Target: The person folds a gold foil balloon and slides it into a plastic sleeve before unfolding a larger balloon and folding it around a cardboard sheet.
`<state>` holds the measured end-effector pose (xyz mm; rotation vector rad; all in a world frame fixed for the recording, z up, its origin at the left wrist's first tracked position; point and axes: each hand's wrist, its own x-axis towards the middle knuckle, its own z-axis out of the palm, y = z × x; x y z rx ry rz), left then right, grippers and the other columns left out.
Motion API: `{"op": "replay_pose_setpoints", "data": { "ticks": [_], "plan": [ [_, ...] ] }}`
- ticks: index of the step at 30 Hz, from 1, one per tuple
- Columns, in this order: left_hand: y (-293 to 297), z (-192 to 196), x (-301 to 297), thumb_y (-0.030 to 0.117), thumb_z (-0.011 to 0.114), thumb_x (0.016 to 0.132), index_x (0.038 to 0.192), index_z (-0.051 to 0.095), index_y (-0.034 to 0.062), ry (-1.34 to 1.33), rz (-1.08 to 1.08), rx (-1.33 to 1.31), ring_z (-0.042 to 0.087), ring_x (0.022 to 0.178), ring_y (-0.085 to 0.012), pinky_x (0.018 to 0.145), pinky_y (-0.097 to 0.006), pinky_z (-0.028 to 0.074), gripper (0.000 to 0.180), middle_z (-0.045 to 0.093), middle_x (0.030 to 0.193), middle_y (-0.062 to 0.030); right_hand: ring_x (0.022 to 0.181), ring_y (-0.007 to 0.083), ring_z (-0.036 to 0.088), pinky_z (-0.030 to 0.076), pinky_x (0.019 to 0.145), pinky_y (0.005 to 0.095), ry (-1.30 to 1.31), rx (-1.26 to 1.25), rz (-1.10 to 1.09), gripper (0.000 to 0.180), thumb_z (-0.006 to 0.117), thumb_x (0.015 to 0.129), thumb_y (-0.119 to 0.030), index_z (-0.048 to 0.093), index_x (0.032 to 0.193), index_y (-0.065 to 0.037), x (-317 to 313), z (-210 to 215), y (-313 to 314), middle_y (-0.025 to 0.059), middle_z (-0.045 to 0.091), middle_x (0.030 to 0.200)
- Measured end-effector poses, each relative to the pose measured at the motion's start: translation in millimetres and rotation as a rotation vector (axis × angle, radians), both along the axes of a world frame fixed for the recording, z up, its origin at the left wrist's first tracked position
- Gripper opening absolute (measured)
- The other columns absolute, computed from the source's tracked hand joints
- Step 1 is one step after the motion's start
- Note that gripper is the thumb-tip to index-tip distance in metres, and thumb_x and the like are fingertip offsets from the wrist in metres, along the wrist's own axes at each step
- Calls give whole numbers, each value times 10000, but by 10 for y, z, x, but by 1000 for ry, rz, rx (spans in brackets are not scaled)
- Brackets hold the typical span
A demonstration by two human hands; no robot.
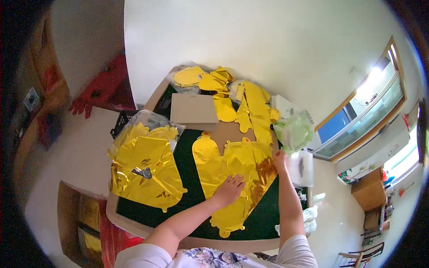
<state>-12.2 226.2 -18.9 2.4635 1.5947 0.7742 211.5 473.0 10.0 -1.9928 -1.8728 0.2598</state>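
Note:
A flat, uninflated gold foil balloon (232, 163) with small tabs lies spread on the table in front of me. My left hand (230, 190) rests on its middle, palm down with the fingers stretched out. Along its right side the foil is creased and shows a brown reflection. My right hand (280, 161) is closed at that right edge, just below a pale green plastic bag (295, 132). What its fingers grip is too small to make out. To the left lies a stack of gold foil balloons (145, 167), partly inside a clear plastic bag.
More gold foil balloons (254, 105) lie toward the wall, near a brown cardboard box (193, 109). The table has a dark green top (147, 210) and a pale rim. A cardboard carton (71, 214) with gold contents stands at lower left. White crumpled plastic (309, 219) lies at the right edge.

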Motion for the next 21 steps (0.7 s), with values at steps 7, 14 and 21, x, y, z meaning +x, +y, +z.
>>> {"op": "replay_pose_setpoints", "data": {
  "ticks": [7, 14, 21],
  "plan": [
    [49, -1, 68, 200, 475, 910, 1281, 508, 66, -3, -13, 26, 397, 1310, -310, 1094, -475, 305, 396, 461, 1367, -137, 871, 342, 636, 489, 746, 452, -54, 93, -20, 280, 674, 747, -267, 633, 902, -37, 179, -96, 108, 169, 665, 885],
    [6, -43, -1, 207, 493, 901, 1303, 479, 62, 12, -10, -19, 381, 1319, -312, 1094, -477, 303, 428, 431, 1400, -134, 886, 374, 622, 488, 741, 459, 5, -32, 47, 223, 616, 792, -215, 623, 940, -49, -162, 183, -124, 185, 663, 910],
    [15, 7, 13, 208, 477, 913, 1275, 506, 57, -23, -2, -24, 390, 1308, -308, 1095, -480, 301, 393, 443, 1385, -146, 770, 245, 649, 505, 691, 352, 218, 28, 149, 215, 655, 792, -161, 611, 968, -45, -283, 533, -161, 118, 661, 833]
  ]
}}
